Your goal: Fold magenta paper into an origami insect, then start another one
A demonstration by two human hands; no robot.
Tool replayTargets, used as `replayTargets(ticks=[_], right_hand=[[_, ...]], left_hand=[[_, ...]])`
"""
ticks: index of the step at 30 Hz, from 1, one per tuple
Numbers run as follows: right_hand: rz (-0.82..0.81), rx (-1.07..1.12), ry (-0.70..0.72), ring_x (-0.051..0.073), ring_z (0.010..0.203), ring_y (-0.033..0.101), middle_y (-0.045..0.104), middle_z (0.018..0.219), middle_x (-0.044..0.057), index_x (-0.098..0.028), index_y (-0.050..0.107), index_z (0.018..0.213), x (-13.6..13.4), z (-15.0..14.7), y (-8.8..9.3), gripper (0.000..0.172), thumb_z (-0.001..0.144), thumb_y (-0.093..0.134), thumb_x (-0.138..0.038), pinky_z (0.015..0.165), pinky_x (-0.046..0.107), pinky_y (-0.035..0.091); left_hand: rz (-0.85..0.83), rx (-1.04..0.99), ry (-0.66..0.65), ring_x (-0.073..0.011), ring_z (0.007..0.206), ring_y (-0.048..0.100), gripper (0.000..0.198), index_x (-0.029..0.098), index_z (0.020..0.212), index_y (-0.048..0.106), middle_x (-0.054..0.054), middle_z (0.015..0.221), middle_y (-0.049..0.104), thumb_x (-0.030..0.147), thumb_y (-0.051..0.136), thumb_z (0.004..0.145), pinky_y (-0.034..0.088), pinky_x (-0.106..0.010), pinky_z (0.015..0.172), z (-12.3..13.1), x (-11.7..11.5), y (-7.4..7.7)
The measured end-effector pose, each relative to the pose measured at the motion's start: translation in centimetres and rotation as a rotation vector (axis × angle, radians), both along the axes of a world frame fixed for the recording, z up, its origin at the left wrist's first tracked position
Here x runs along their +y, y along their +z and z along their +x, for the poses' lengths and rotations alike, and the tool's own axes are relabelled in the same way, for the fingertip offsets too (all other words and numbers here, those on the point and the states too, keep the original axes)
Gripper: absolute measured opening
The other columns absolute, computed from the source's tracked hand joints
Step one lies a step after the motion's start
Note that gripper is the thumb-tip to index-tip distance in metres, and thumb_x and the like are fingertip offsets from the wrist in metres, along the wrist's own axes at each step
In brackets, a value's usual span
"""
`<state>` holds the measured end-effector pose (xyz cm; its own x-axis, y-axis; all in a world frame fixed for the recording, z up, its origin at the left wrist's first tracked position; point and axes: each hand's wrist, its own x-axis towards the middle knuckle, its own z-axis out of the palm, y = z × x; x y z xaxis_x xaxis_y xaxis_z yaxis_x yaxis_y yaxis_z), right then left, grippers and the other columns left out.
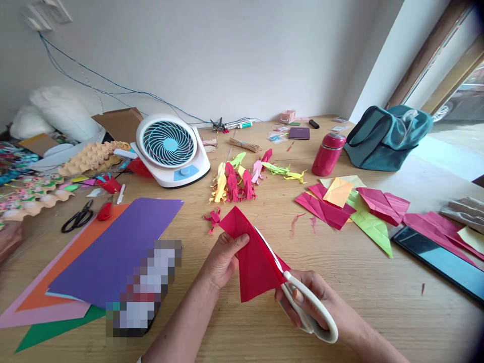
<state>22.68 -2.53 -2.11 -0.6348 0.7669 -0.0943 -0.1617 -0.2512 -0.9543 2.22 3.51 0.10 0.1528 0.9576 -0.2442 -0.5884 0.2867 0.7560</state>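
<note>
A folded sheet of red paper [254, 269] is held up over the table by my left hand [224, 259], its thumb pressed on the upper left part. My right hand [312, 297] grips the white handles of a pair of scissors [321, 315]. The blades lie along the paper's right side, with a narrow red strip beyond them. Just behind the paper's top corner lies a small red folded paper figure [214, 219]. Farther back stands a cluster of red, yellow, green and pink folded paper figures [233, 186].
Coloured paper sheets [124, 252] and black scissors [77, 217] lie at left, below a white fan [170, 148]. At right are creased papers [328, 209], a red flask [328, 154], a teal bag [385, 136] and a dark-screened device [440, 262].
</note>
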Motion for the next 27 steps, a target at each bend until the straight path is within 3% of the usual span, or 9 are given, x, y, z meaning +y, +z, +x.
replayTargets(ticks=[13, 22, 27], right_hand=[[0.027, -0.050, -0.005, 0.008, 0.045, 0.041, 0.052, 0.057, -0.001, -0.013, 0.059, 0.085, -0.05, -0.03, 0.30, 0.060, 0.083, 0.053, -0.073, 0.044, 0.021, 0.032], [0.006, -0.059, -0.043, 0.008, 0.044, 0.040, 0.050, 0.054, -0.002, -0.014, 0.059, 0.081, 0.02, -0.07, -0.11, 0.058, 0.081, 0.056, -0.072, 0.043, 0.021, 0.029], [0.013, -0.045, -0.039, 0.008, 0.043, 0.039, 0.050, 0.053, -0.002, -0.015, 0.058, 0.079, -0.02, -0.10, -0.18, 0.058, 0.081, 0.057, -0.072, 0.042, 0.020, 0.029]], left_hand=[[0.038, 0.028, -0.025, -0.0126, 0.074, 0.069, 0.026, 0.018, 0.080, 0.077, -0.001, 0.079, 0.078, 0.022, 0.092, 0.058, 0.053, -0.023, 0.073, -0.23, 0.21, -0.13], [0.040, 0.097, 0.012, -0.0188, 0.076, 0.070, 0.029, 0.016, 0.080, 0.076, -0.004, 0.080, 0.077, 0.023, 0.091, 0.056, 0.053, -0.030, 0.077, -0.18, 0.12, 0.25], [0.032, 0.079, 0.005, -0.0169, 0.074, 0.069, 0.029, 0.017, 0.079, 0.076, -0.002, 0.078, 0.077, 0.022, 0.092, 0.055, 0.053, -0.029, 0.075, -0.09, 0.14, 0.46]])
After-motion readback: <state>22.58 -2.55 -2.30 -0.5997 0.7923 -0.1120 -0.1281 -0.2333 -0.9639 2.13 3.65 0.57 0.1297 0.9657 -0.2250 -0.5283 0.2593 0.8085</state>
